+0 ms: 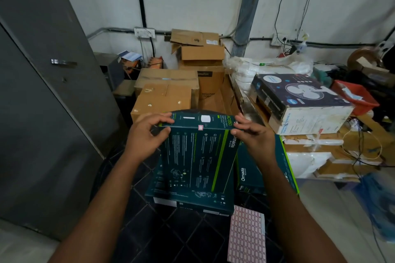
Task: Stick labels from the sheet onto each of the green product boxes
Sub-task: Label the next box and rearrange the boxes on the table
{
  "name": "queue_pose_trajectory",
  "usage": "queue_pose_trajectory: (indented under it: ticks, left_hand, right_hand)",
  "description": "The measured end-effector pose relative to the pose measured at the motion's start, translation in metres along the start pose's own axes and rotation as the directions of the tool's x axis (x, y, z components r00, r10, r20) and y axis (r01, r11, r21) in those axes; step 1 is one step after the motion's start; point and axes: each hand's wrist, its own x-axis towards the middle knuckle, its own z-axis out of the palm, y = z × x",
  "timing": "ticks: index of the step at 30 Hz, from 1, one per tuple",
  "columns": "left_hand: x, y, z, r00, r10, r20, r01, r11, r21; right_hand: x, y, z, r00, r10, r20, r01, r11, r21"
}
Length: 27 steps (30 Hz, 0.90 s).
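While the label sheet (246,235) lies on the dark tiled floor (136,215) nearest the camera, both hands hold a green box (198,151) upright above other green boxes (190,200). Left hand (147,134) and right hand (253,137) grip its top corners, where a small label (200,127) sits. Cardboard cartons (164,92) stand beyond.

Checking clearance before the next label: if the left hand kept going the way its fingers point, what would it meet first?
The left hand grips the held box at its top left corner, fingers pointing right along the top edge. Going on, it would likely meet the small label on that edge, then the right hand.
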Motion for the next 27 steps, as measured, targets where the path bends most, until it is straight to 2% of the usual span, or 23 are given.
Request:
queue_pose_trajectory:
  ticks: [1,3,5,6,8,10,12,14,17,20,24,25,27]
  left_hand:
    - [0.005,0.014,-0.001,0.995,0.019,0.103,-0.038,0.983,0.182]
    - [0.016,0.043,0.005,0.944,0.002,0.329,-0.174,0.85,0.496]
    - [0.029,0.066,0.023,0.899,0.02,0.438,-0.321,0.71,0.627]
    - [0.035,0.075,0.034,0.882,0.03,0.471,-0.357,0.695,0.624]
    - [0.047,0.087,0.056,0.846,0.017,0.533,-0.373,0.732,0.57]
    - [0.055,0.091,0.071,0.821,-0.005,0.571,-0.376,0.748,0.547]
    - [0.061,0.09,0.076,0.825,-0.008,0.566,-0.355,0.771,0.529]
    - [0.064,0.087,0.074,0.845,0.001,0.534,-0.306,0.82,0.483]
    - [0.067,0.08,0.06,0.871,-0.007,0.491,-0.211,0.897,0.387]
    - [0.07,0.072,0.035,0.909,-0.046,0.415,-0.007,0.992,0.125]
    - [0.06,0.049,0.006,0.939,-0.127,0.319,0.2,0.958,-0.207]
    - [0.054,0.041,0.004,0.939,-0.158,0.306,0.242,0.935,-0.259]
    - [0.039,0.021,0.003,0.926,-0.226,0.303,0.319,0.896,-0.309]
  right_hand:
    - [0.002,-0.001,-0.001,0.999,-0.016,0.036,0.017,1.0,-0.023]
    - [0.005,-0.001,-0.004,0.996,-0.014,0.089,0.016,1.0,-0.024]
    - [0.005,0.0,-0.007,0.996,0.017,0.088,-0.02,0.999,0.027]
    - [0.003,0.001,-0.008,0.996,0.028,0.079,-0.032,0.998,0.045]
    - [-0.004,0.002,-0.005,0.998,0.04,0.053,-0.043,0.996,0.072]
    - [-0.01,0.002,-0.003,0.995,0.101,0.016,-0.102,0.98,0.171]
    - [-0.017,0.007,-0.007,0.986,0.164,0.009,-0.163,0.965,0.205]
    - [-0.023,0.022,-0.015,0.979,0.194,0.069,-0.198,0.979,0.051]
    - [-0.036,0.044,-0.02,0.915,0.325,0.238,-0.289,0.942,-0.172]
    - [-0.033,0.047,-0.02,0.894,0.281,0.35,-0.198,0.947,-0.254]
    - [-0.002,0.034,-0.026,0.922,0.164,0.35,-0.027,0.93,-0.366]
    - [0.007,0.031,-0.028,0.923,0.143,0.357,0.034,0.894,-0.446]
    - [0.017,0.025,-0.027,0.92,0.112,0.375,0.167,0.755,-0.634]
